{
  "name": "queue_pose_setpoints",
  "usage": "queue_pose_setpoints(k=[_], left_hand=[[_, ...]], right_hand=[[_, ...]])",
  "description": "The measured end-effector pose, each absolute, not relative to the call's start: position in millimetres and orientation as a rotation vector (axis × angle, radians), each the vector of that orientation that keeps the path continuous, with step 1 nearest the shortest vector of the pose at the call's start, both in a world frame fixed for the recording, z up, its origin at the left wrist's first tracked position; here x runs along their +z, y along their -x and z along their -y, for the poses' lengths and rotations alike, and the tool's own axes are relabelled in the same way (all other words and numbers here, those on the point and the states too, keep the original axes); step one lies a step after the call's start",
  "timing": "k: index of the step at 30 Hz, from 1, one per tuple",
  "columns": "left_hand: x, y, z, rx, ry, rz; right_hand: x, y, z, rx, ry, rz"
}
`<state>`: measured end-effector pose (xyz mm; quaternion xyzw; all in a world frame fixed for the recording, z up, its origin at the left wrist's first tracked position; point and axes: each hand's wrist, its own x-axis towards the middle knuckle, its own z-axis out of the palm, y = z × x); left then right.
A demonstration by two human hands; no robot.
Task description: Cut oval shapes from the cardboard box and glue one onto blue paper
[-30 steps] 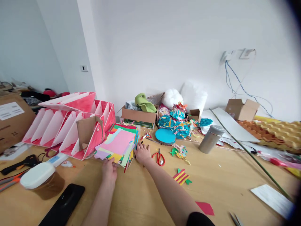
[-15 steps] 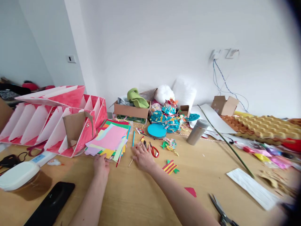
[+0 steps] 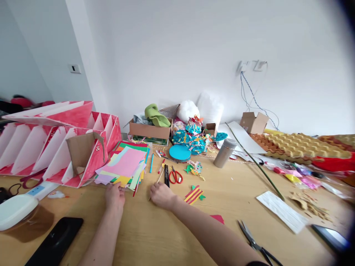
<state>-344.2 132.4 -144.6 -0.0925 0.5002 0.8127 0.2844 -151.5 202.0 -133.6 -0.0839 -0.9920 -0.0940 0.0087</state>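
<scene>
At the front edge of a stack of coloured paper (image 3: 133,160), my left hand (image 3: 114,195) has its fingers closed at the corner of a yellow sheet (image 3: 124,181). My right hand (image 3: 161,195) is closed low over the table on a thin wooden stick (image 3: 159,176), whose ends show beyond the fingers. Just past it lie two black pens (image 3: 166,175) and red-handled scissors (image 3: 175,176). A blue stick (image 3: 151,163) rests between the paper and the pens. To the right is a striped red and yellow paper fish (image 3: 193,194) with green fins.
A pink-and-white divided rack (image 3: 83,155) stands left, above a lidded tub (image 3: 19,214) and a black phone-like slab (image 3: 55,240). Behind are a blue disc (image 3: 179,152) and a steel flask (image 3: 224,153). Large scissors (image 3: 253,242) lie open at front right, near a white mask-like sheet (image 3: 281,211).
My right hand has curled its spread fingers around the wooden stick, uncovering the pens. My left hand stays at the yellow sheet. The view has shifted a little to the right.
</scene>
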Motion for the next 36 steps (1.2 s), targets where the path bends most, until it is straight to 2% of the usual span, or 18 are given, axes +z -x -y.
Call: queue_pose_setpoints(k=[7,12,16,22,25,30,36], left_hand=[[-144,341,-133,2.202,0.230,-1.331],[-145,341,-134,2.190,0.267,-1.340],[-142,340,-134,2.201,0.291,-1.339],[-139,339,-133,2.209,0.300,-1.314],[-139,339,-133,2.199,0.295,-1.310],[-141,342,-132,2.201,0.278,-1.293],[-145,342,-133,2.202,0.291,-1.294]], right_hand=[[-123,144,-172,-0.379,-0.434,2.998],[-124,149,-175,-0.374,-0.561,2.977],[-125,162,-211,-0.352,-0.333,3.050],[-128,189,-252,-0.270,0.621,2.987],[-133,207,-249,-0.156,0.939,2.930],[-134,222,-236,0.063,1.012,2.892],[-132,187,-200,0.163,1.063,2.809]])
